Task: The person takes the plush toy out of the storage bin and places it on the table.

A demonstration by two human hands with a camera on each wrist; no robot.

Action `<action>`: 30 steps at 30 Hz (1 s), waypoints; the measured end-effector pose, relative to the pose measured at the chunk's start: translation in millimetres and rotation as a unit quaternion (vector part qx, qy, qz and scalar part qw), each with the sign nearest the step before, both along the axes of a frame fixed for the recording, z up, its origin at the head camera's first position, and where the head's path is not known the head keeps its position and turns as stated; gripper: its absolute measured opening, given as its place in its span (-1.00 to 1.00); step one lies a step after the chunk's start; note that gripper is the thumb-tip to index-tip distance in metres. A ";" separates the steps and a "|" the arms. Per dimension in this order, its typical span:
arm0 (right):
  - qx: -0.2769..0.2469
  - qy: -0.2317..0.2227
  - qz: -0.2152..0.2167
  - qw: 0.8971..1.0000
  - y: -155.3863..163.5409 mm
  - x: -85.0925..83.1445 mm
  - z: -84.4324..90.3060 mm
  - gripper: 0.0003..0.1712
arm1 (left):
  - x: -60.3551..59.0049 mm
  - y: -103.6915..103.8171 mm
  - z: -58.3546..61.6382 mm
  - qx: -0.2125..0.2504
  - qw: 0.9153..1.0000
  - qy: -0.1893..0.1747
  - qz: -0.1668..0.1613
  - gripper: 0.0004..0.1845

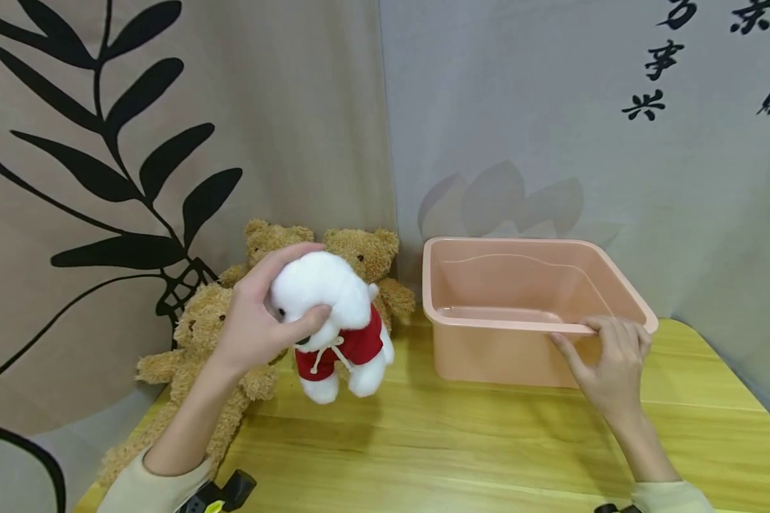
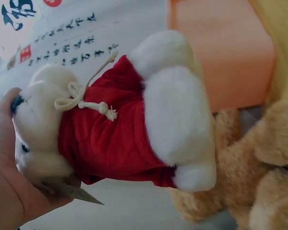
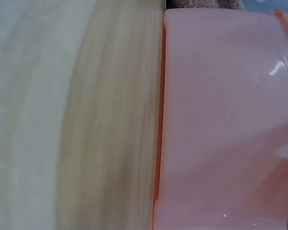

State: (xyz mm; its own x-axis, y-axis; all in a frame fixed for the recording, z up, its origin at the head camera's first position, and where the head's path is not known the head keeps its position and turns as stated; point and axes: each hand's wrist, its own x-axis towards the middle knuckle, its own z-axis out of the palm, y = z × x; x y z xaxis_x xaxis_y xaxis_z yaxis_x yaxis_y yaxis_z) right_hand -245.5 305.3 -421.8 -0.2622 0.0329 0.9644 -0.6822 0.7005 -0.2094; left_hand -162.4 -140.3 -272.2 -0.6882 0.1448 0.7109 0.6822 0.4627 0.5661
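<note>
Left hand (image 1: 257, 324): curled round white bear's (image 1: 340, 320) head, lifted off desk (image 1: 488, 442).
Right hand (image 1: 609, 367): fingers hooked over tub (image 1: 488, 356) rim.
Tip: steady tub; support bear's body.

Black brush-written Chinese characters stand on the grey backdrop (image 1: 552, 107) at the upper right in the head view; one of them (image 1: 644, 105) reads 兴, the others are cut off or too loose to read. In the left wrist view the same backdrop (image 2: 86, 28) carries rows of small black characters (image 2: 72, 45), too small and tilted to read, a big dark character (image 2: 17, 10) cut by the edge, and a red seal (image 2: 25, 53), unreadable.
</note>
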 end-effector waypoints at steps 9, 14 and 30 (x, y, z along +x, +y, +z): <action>0.002 -0.001 -0.003 1.000 2.6 0.5 1.0 -0.15 | 8.1 -16.8 -29.4 -0.047 0.998 -0.035 0.017 -0.30; 0.002 -0.002 -0.002 1.000 0.9 1.0 2.0 -0.15 | 14.6 -26.7 -45.8 -0.066 0.995 -0.074 0.014 -0.31; 0.000 -0.004 -0.005 1.000 -5.0 2.8 5.5 -0.13 | 24.5 -54.8 -88.9 -0.105 0.984 -0.147 0.000 -0.31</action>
State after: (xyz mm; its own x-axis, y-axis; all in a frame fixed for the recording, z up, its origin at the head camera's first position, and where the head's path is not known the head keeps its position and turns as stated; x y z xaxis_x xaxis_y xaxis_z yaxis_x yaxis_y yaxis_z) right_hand -242.7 300.3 -416.3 -0.2687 0.0365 0.9625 -0.6734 0.7074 -0.2148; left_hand -137.9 -195.1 -361.2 -0.8594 0.2674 0.4357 0.5035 0.5905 0.6307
